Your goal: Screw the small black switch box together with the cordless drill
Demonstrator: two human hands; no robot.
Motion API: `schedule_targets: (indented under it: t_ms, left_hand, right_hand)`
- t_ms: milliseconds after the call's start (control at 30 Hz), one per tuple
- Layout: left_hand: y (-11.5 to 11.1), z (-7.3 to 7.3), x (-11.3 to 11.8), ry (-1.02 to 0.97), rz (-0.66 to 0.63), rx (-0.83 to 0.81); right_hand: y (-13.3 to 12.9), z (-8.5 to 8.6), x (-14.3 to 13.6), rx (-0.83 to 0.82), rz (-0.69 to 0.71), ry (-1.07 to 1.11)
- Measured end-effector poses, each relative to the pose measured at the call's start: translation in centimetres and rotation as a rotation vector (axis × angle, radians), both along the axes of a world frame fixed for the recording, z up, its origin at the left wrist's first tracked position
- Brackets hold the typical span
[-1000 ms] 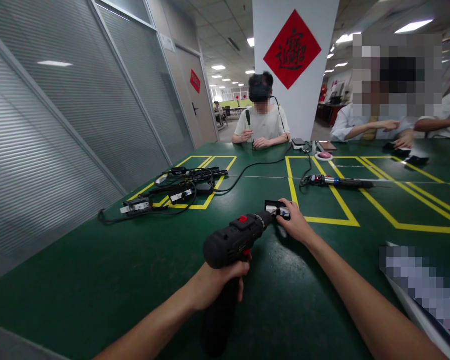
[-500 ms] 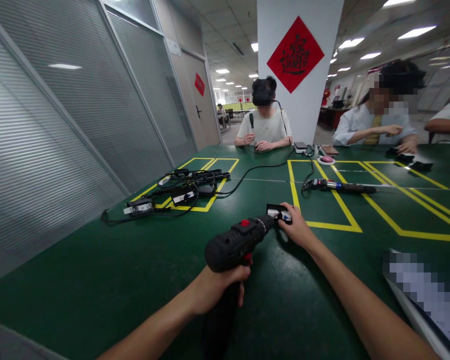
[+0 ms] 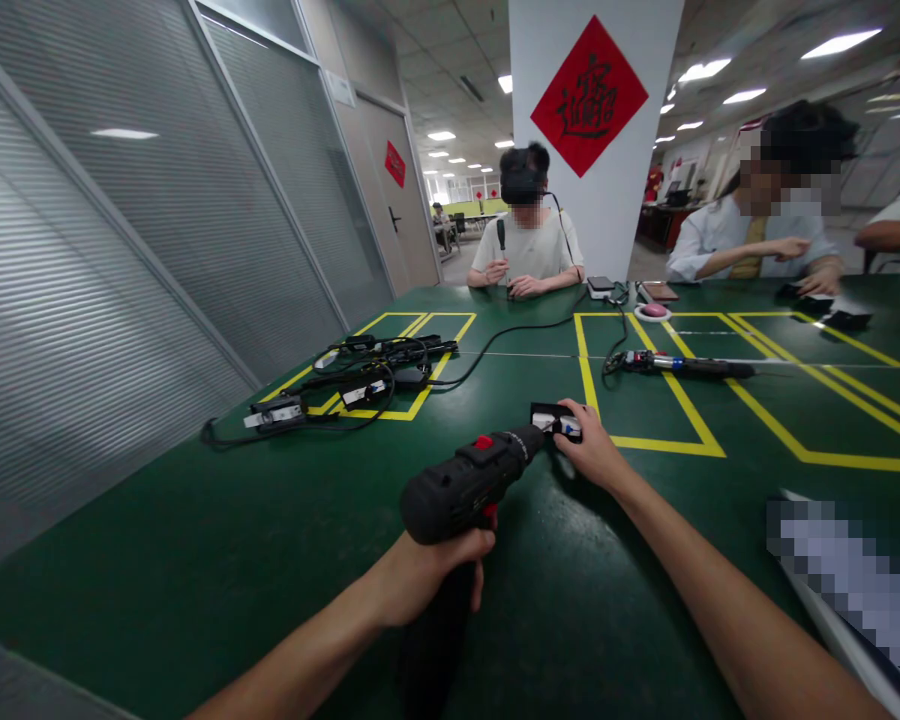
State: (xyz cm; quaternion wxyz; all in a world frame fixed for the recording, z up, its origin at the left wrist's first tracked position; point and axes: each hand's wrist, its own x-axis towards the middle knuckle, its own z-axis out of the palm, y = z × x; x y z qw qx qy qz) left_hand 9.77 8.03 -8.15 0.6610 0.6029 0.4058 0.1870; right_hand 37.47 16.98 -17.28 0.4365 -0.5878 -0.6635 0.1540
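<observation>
A black cordless drill (image 3: 461, 483) with red buttons is gripped at its handle by my left hand (image 3: 439, 570). Its chuck points forward and to the right, and the bit's tip is at a small black-and-white box-like part (image 3: 547, 417) on the green table. Around the right side of that part my right hand (image 3: 589, 448) is closed, holding it against the tabletop. Whether the bit sits in a screw is too small to make out.
Black devices with cables (image 3: 375, 375) lie inside yellow tape at the left. A black tool with a cord (image 3: 679, 366) lies at the right. Nearer me is a blurred packet (image 3: 847, 590). Across the table sit a person holding a screwdriver (image 3: 501, 240) and another person (image 3: 757, 240).
The view has shifted slightly. The drill's rear end has swung a little to the left, while its bit stays at the part. My right hand keeps its hold.
</observation>
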Motion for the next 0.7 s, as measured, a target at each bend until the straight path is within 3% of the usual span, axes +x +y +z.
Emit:
schedule_targets:
  t_ms: [700]
  left_hand:
    - [-0.1, 0.58, 0.24, -0.043, 0.027, -0.054]
  right_hand:
    - [-0.12, 0.12, 0.03, -0.013, 0.003, 0.01]
